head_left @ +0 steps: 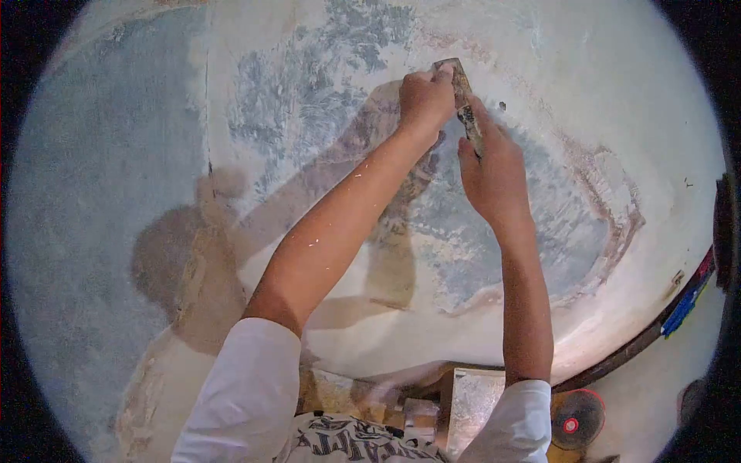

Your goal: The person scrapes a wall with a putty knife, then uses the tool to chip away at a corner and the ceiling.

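- Low in view, a flat metal board (475,393), just beside an orange disc (575,417).
- Along the right edge, a dark trim (641,339) with a blue strip (683,309) on it.
- Two bare forearms (340,224) in white sleeves (247,393), crossing and hiding part of the middle patch.
- Behind everything, a wall (116,193): grey-blue at left, patchy white filler in the middle, a brownish ring at right, arm shadows over it.
- High and centre, a scraper (463,96): narrow, smeared, tilted, lying against the wall.
- Left hand (424,96) clenched over its upper end.
- Right hand (494,174) wrapped round its lower end.
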`<state>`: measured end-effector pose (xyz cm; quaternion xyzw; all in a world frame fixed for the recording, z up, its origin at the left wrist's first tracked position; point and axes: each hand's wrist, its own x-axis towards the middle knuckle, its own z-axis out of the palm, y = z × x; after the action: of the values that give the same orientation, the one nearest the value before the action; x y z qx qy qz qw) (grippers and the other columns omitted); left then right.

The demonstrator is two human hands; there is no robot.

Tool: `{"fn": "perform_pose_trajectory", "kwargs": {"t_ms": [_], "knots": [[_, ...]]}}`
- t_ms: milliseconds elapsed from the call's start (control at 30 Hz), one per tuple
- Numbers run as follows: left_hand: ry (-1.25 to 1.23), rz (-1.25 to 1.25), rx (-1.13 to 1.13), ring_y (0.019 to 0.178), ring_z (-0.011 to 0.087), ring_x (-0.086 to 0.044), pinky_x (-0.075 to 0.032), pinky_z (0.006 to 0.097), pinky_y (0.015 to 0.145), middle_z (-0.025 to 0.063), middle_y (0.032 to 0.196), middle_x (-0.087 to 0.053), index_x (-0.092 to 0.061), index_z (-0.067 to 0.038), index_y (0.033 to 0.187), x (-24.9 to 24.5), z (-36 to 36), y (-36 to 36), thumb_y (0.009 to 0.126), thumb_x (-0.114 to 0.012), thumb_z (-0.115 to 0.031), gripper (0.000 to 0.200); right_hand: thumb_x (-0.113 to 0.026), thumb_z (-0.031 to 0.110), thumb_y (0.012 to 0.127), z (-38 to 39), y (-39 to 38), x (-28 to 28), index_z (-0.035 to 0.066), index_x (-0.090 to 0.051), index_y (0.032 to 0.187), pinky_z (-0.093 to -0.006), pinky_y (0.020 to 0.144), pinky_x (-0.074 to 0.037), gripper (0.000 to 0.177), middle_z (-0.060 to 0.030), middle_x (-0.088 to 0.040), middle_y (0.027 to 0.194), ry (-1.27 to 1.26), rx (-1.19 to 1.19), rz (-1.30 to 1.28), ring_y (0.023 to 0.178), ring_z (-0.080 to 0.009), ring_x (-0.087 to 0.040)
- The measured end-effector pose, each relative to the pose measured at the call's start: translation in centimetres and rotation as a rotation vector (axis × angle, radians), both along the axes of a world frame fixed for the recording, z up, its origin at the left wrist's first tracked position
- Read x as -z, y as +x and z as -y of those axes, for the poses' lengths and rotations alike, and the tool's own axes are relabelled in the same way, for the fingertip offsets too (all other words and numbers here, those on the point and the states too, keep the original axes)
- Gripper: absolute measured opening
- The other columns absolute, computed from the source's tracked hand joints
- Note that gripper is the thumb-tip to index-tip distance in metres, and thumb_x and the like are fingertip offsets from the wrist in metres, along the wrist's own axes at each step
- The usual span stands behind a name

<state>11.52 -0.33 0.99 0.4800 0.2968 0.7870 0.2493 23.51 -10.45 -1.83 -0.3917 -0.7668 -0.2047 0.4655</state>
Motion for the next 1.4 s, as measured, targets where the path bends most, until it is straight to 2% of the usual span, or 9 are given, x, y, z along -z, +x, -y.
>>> {"fn": "perform_pose_trajectory", "kwargs": {"t_ms": [33, 133, 333, 533, 700, 1100, 1200, 1300, 1400], "knots": [[-0.012, 0.005, 0.040, 0.073, 0.0368, -0.068, -0.050, 0.0457, 0.071, 0.0246, 0.072, -0.067, -0.067, 0.009, 0.077, 0.0, 0.7, 0.0, 0.091, -0.062, -0.035, 0.047, -0.058, 0.009, 0.088, 0.5, -0.2, 0.3, 0.014, -0.047, 0.145, -0.0462, 0.061, -0.053, 0.058, -0.0177, -0.065, 0.089, 0.134, 0.177, 0.108, 0.061, -0.0364, -0.064], [-0.019, -0.080, -0.095, 0.078, 0.0407, -0.069, -0.050, 0.0468, 0.073, 0.0257, 0.075, -0.068, -0.067, 0.009, 0.077, -0.2, 0.6, -0.6, 0.093, -0.059, -0.034, 0.046, -0.055, 0.006, 0.086, 2.6, -2.5, -1.0, 0.013, -0.048, 0.143, -0.0555, 0.076, -0.051, 0.058, -0.0270, -0.066, 0.100, -0.086, 0.324, 0.108, 0.081, -0.0479, -0.064], [-0.020, -0.129, -0.129, 0.092, 0.0429, -0.068, -0.051, 0.0486, 0.081, 0.0265, 0.090, -0.069, -0.067, 0.007, 0.091, -0.7, 0.3, -3.6, 0.095, -0.053, -0.033, 0.043, -0.055, 0.003, 0.084, 1.3, -4.6, -1.6, 0.010, -0.053, 0.137, -0.0543, 0.087, -0.050, 0.054, -0.0299, -0.064, 0.108, -0.170, 0.046, 0.022, 0.099, -0.0475, -0.061], [-0.052, -0.098, 0.022, 0.093, 0.0428, -0.067, -0.051, 0.0497, 0.085, 0.0249, 0.094, -0.071, -0.070, 0.004, 0.089, -1.7, -0.8, -3.1, 0.096, -0.048, -0.028, 0.040, -0.056, 0.005, 0.081, 0.2, -4.8, -1.6, 0.014, -0.057, 0.133, -0.0560, 0.083, -0.052, 0.054, -0.0254, -0.069, 0.094, 0.056, 0.013, 0.006, 0.088, -0.0470, -0.065], [0.015, -0.089, 0.123, 0.092, 0.0405, -0.068, -0.051, 0.0483, 0.085, 0.0222, 0.089, -0.072, -0.071, 0.002, 0.086, -0.3, 0.9, -2.6, 0.097, -0.045, -0.027, 0.040, -0.057, 0.007, 0.082, 1.9, -6.2, -1.2, 0.008, -0.059, 0.128, -0.0546, 0.086, -0.050, 0.047, -0.0285, -0.066, 0.101, -0.114, 0.149, -0.042, 0.095, -0.0480, -0.062], [-0.145, -0.137, -0.223, 0.085, 0.0386, -0.071, -0.054, 0.0450, 0.082, 0.0230, 0.085, -0.072, -0.063, 0.005, 0.102, -2.4, 1.9, -1.7, 0.091, -0.051, -0.023, 0.033, -0.059, 0.010, 0.084, 1.1, -4.9, -3.1, 0.005, -0.064, 0.117, -0.0517, 0.084, -0.050, 0.034, -0.0268, -0.066, 0.102, -0.074, 0.067, 0.017, 0.098, -0.0475, -0.061], [-0.094, -0.095, -0.104, 0.095, 0.0468, -0.066, -0.051, 0.0529, 0.087, 0.0310, 0.096, -0.068, -0.067, 0.009, 0.089, -2.2, 0.6, -1.3, 0.094, -0.052, -0.021, 0.034, -0.059, 0.010, 0.084, 0.9, -4.6, -2.1, 0.006, -0.064, 0.119, -0.0514, 0.085, -0.050, 0.036, -0.0267, -0.066, 0.103, -0.044, 0.077, -0.011, 0.100, -0.0469, -0.061], [-0.022, -0.176, -0.222, 0.096, 0.0475, -0.066, -0.051, 0.0531, 0.087, 0.0325, 0.096, -0.067, -0.067, 0.010, 0.088, -1.9, 5.3, -2.4, 0.093, -0.051, -0.020, 0.034, -0.060, 0.011, 0.083, 1.4, -5.6, -1.4, 0.007, -0.064, 0.121, -0.0516, 0.086, -0.050, 0.038, -0.0269, -0.066, 0.105, -0.075, 0.116, -0.054, 0.101, -0.0468, -0.061], [-0.048, -0.106, -0.277, 0.095, 0.0478, -0.066, -0.051, 0.0530, 0.087, 0.0334, 0.095, -0.067, -0.066, 0.011, 0.086, -2.1, 1.0, -1.4, 0.092, -0.052, -0.021, 0.035, -0.060, 0.011, 0.084, 0.9, -5.1, -2.5, 0.007, -0.063, 0.122, -0.0521, 0.086, -0.050, 0.039, -0.0269, -0.066, 0.105, -0.061, 0.078, -0.033, 0.101, -0.0473, -0.060]]}}
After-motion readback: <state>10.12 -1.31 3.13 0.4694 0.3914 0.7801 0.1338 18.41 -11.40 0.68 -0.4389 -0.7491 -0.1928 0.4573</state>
